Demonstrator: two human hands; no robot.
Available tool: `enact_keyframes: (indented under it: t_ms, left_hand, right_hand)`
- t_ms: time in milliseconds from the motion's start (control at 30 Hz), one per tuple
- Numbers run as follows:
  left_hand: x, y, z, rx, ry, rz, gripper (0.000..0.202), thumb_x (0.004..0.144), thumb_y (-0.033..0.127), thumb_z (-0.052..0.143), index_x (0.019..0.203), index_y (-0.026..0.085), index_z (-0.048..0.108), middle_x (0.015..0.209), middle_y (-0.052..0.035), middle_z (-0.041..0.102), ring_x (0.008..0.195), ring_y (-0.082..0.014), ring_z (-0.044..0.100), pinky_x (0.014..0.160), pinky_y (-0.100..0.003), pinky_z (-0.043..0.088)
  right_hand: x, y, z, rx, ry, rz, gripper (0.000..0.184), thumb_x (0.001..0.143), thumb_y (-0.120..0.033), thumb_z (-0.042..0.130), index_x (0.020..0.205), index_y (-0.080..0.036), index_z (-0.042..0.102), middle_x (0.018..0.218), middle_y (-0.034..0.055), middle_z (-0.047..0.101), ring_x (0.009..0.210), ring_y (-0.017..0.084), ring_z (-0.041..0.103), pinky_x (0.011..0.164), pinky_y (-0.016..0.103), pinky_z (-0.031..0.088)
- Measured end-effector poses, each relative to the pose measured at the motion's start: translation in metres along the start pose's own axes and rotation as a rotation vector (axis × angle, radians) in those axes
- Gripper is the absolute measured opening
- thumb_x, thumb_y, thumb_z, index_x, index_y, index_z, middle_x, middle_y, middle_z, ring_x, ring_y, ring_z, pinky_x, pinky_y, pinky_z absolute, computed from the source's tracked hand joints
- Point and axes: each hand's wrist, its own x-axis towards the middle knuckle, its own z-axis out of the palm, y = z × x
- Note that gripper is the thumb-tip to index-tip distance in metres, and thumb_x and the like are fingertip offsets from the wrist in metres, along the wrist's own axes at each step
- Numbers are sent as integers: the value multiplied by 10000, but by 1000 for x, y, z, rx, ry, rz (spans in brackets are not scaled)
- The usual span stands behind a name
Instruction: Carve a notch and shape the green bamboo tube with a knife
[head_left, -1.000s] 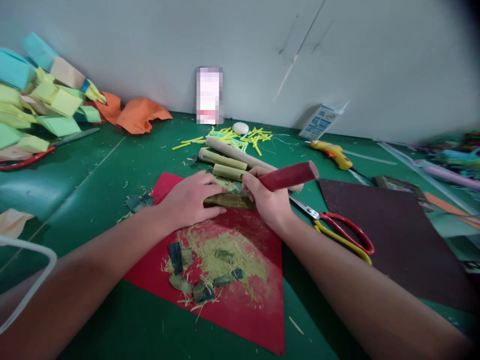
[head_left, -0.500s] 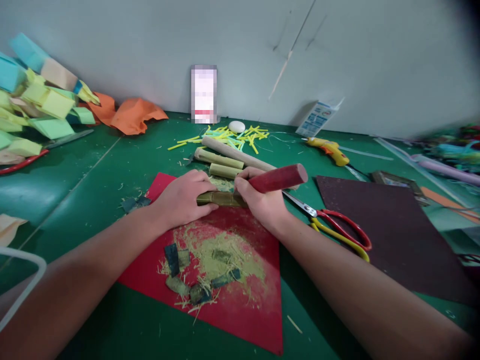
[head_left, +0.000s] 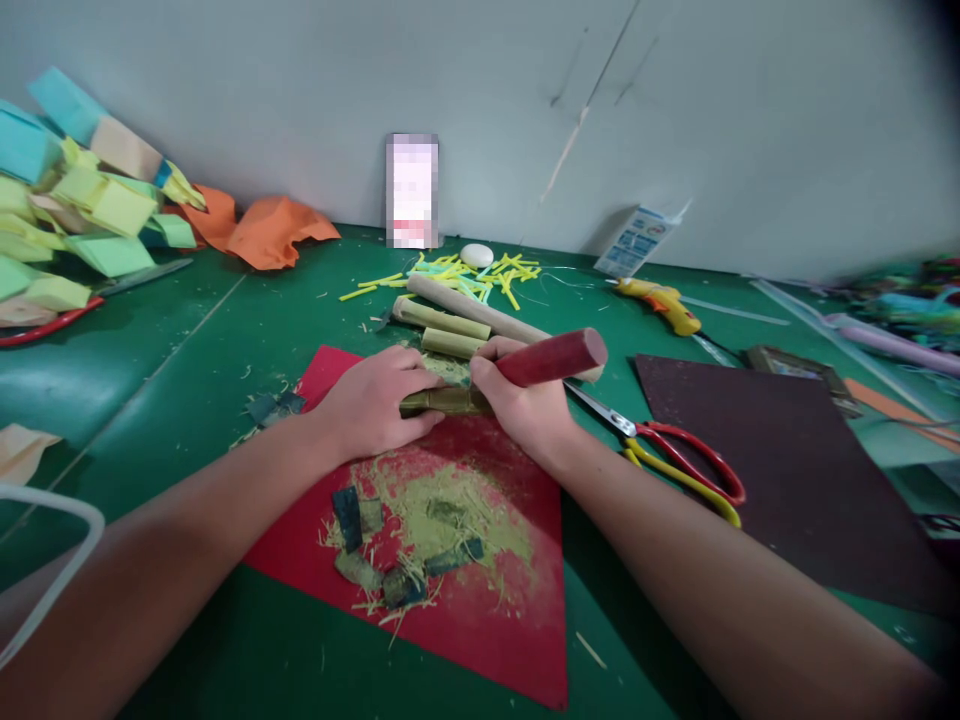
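Observation:
Pressed flat near the top of the red mat (head_left: 517, 620) lies an olive-green jointed piece of bamboo (head_left: 450, 400). My left hand (head_left: 382, 400) grips its left end between thumb and fingers. Wrapped round a tool with a thick red wooden handle (head_left: 555, 358) is my right hand (head_left: 517, 400), at the bamboo's right end. The tool's working end is hidden by my fingers. Dark green rind scraps (head_left: 405, 586) and pale yellow-green dust (head_left: 442, 515) lie on the mat nearer to me.
Behind the hands lie more bamboo pieces (head_left: 454, 343) and a long wooden rod (head_left: 480, 308). To the right are scissors (head_left: 675, 455), a dark board (head_left: 765, 470) and a yellow glue gun (head_left: 660, 305). Folded papers (head_left: 97, 200) pile up on the left. A phone (head_left: 412, 190) leans on the wall.
My left hand has shifted slightly to the right along the bamboo, covering more of it. The red handle has tipped a little. The whole view has drifted slightly.

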Motion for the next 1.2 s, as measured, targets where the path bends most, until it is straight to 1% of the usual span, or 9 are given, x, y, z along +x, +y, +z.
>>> enact_keyframes:
  t_ms: [167, 300, 400, 500, 667, 767, 867, 967, 1200]
  left_hand:
    - [2, 4, 4, 31, -7, 2, 252, 872, 331, 560, 994, 159, 698, 916, -87, 611, 896, -227, 585, 780, -357, 503]
    - [4, 6, 10, 52, -19, -15, 295, 865, 367, 596, 1051, 156, 684, 1006, -106, 629, 999, -262, 592, 871, -408, 506]
    - [5, 6, 15, 62, -25, -34, 351, 859, 414, 624, 1104, 168, 672, 1071, -116, 626, 1052, -285, 586, 891, -432, 506]
    - [7, 4, 16, 28, -32, -5, 327, 872, 415, 617, 1089, 179, 680, 1065, -107, 620, 1061, -274, 586, 903, -420, 501]
    - [10, 1, 13, -46, -65, 17, 271, 896, 394, 597, 1034, 185, 700, 978, -78, 603, 964, -225, 594, 861, -377, 501]
    - [11, -1, 11, -66, -79, -1, 272, 890, 391, 608, 949, 146, 707, 945, -76, 587, 913, -208, 591, 840, -356, 499]
    - [11, 0, 10, -69, -78, -22, 297, 881, 408, 618, 961, 138, 711, 957, -84, 585, 911, -212, 591, 835, -355, 498]
    - [10, 1, 10, -52, -85, -47, 319, 879, 418, 616, 1013, 145, 712, 962, -88, 584, 917, -222, 593, 827, -359, 499]
    - [10, 2, 10, -1, -96, -34, 330, 882, 424, 608, 1031, 146, 705, 970, -95, 578, 931, -231, 587, 827, -365, 498]
  right_hand:
    - [5, 0, 4, -161, -42, -13, 180, 758, -267, 547, 604, -206, 477, 604, -21, 480, 600, 131, 440, 619, 310, 363]
    - [8, 7, 8, -252, -14, 24, 240, 762, -285, 548, 568, -215, 425, 568, -21, 445, 590, 137, 421, 604, 313, 343]
    - [8, 12, 12, -194, 43, 54, 258, 744, -271, 542, 544, -223, 386, 545, -26, 412, 555, 129, 382, 548, 300, 308]
    - [7, 13, 14, -147, 68, 53, 227, 714, -252, 535, 535, -221, 399, 551, -28, 427, 557, 127, 392, 549, 299, 309]
    - [3, 8, 11, 25, 30, 51, 202, 656, -198, 516, 488, -219, 405, 503, -38, 409, 531, 116, 377, 535, 295, 312]
    - [1, 4, 8, 125, 81, 79, 226, 653, -178, 509, 458, -220, 403, 469, -40, 391, 500, 112, 360, 503, 293, 295]
    - [3, 4, 8, 120, 140, 88, 216, 680, -185, 514, 471, -208, 463, 469, -36, 412, 493, 110, 361, 501, 294, 291]
    - [7, 5, 8, 75, 120, 77, 213, 708, -200, 528, 496, -200, 503, 488, -35, 425, 506, 109, 371, 513, 295, 301]
    - [8, 7, 9, 11, 81, 52, 205, 700, -187, 525, 499, -205, 488, 515, -20, 472, 551, 123, 418, 533, 292, 334]
